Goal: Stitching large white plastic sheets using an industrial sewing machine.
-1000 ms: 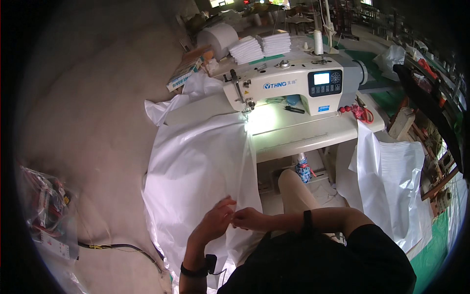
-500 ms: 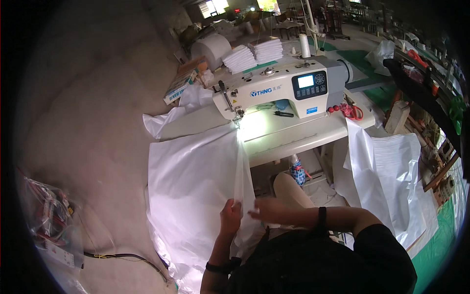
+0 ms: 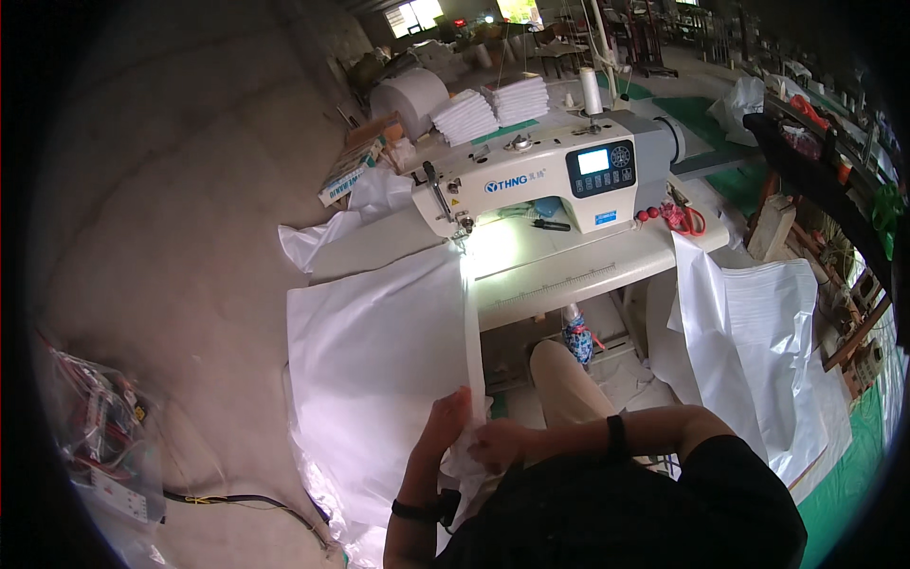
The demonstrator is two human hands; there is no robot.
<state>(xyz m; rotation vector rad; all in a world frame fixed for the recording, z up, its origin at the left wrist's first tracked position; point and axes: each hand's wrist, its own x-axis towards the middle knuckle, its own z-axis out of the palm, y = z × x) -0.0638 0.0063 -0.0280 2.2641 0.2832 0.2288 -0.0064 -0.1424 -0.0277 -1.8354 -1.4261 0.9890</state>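
Observation:
A large white plastic-like sheet (image 3: pixel 379 332) hangs off the front of a sewing machine (image 3: pixel 521 180), its far edge lying under the needle by the bright lamp. My left hand (image 3: pixel 449 417) is closed on the sheet's right edge, well below the machine bed. Just right of it, my right hand (image 3: pixel 500 444) grips the same edge lower down, fingers bent round the gathered material. The edge runs fairly straight from the needle to my hands.
Red-handled scissors (image 3: pixel 684 220) lie at the bed's right end, and a black tool (image 3: pixel 551 226) under the arm. More white sheets (image 3: pixel 758 322) hang at the right. Folded white stacks (image 3: pixel 464 116) stand behind; a clear bag of parts (image 3: pixel 104 427) is at lower left.
My right hand has moved down and taken hold of the sheet's edge beside my left hand. The loose fold along that edge now lies flatter and straighter.

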